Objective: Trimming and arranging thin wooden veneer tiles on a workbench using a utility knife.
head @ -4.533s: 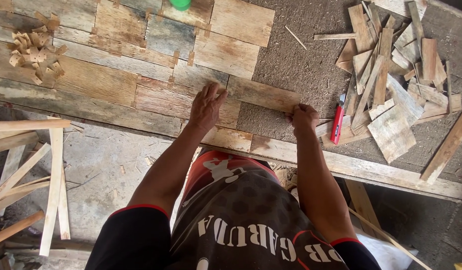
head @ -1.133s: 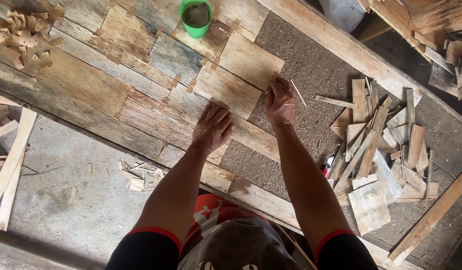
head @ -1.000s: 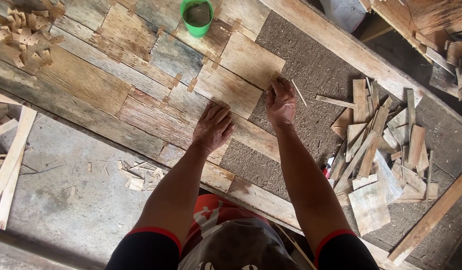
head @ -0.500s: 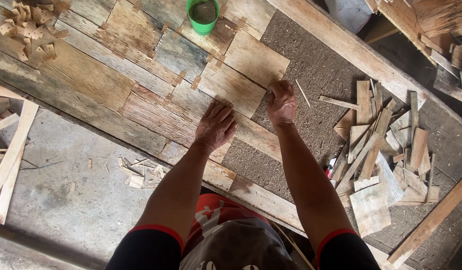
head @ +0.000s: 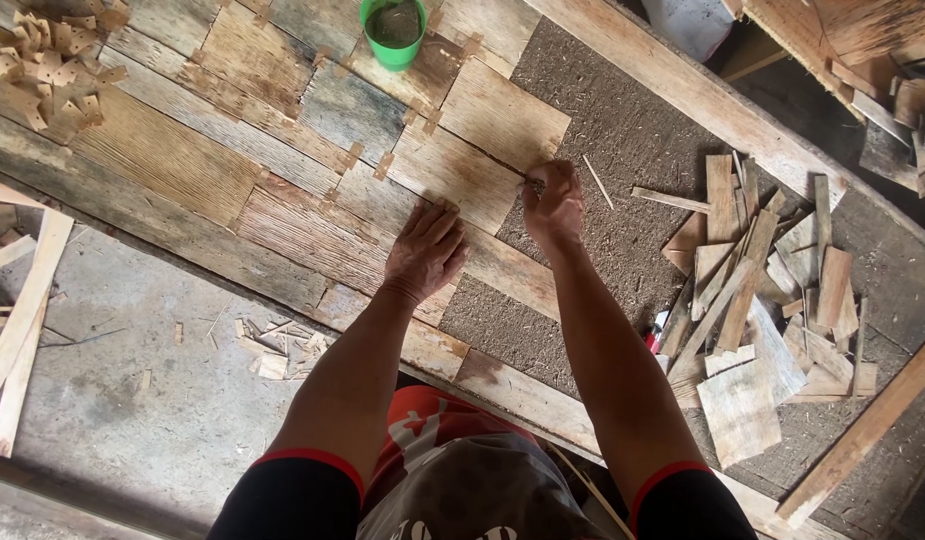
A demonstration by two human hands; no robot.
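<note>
My left hand (head: 426, 250) lies flat, fingers spread, on a pale wooden tile (head: 453, 178) fitted among other wood pieces on a grey-brown fibre board (head: 633, 170). My right hand (head: 553, 205) is closed at the tile's right edge, pinching something small and thin against the seam with the neighbouring tile (head: 503, 110); what it holds is too small to tell. A thin wooden stick (head: 597, 181) lies on the board just right of that hand.
A green cup (head: 394, 30) stands at the top. Small wood chips (head: 53, 55) are piled top left. Several loose wood offcuts (head: 763, 300) lie at right. Long wooden strips (head: 23, 310) rest at left on the concrete floor (head: 153, 400).
Since 4.5 s ago both hands reached farther up the board from its near edge. In the last second they hardly moved; the view has shifted slightly.
</note>
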